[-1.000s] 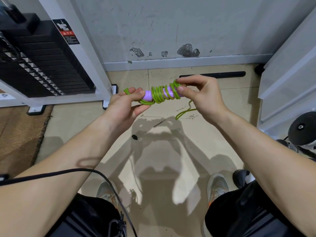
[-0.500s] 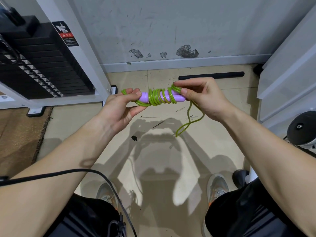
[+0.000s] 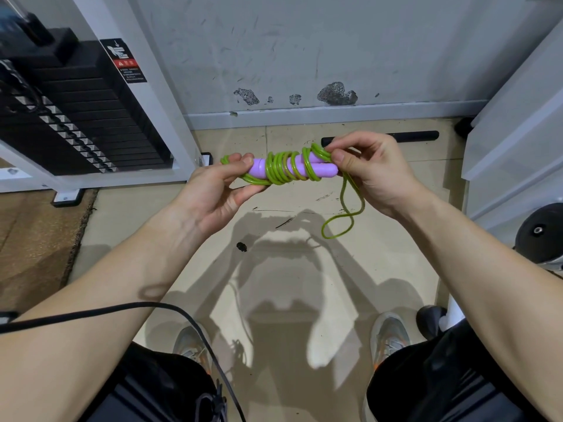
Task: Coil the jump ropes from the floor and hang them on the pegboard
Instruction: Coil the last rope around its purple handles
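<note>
Head view: both hands raised over the floor (image 3: 396, 239), clear of it, holding one jump rope. Left hand (image 3: 213, 193) pinches the left end of the purple handles (image 3: 323, 170), thumb and fingers closed on them and on a loop of green cord (image 3: 278, 169). Right hand (image 3: 371, 172) pinches the cord at the handles' right end, fingertips closed on the last turns. Cord wound in several turns around the two handles, which lie side by side, level. A loose loop (image 3: 344, 214) hangs below the right hand, not touching the floor. Weight stack (image 3: 76, 117) at left, wall (image 3: 304, 50) ahead, white panel (image 3: 518, 132) at right; open tile between them. Shoes (image 3: 388, 336) at the bottom edge.
</note>
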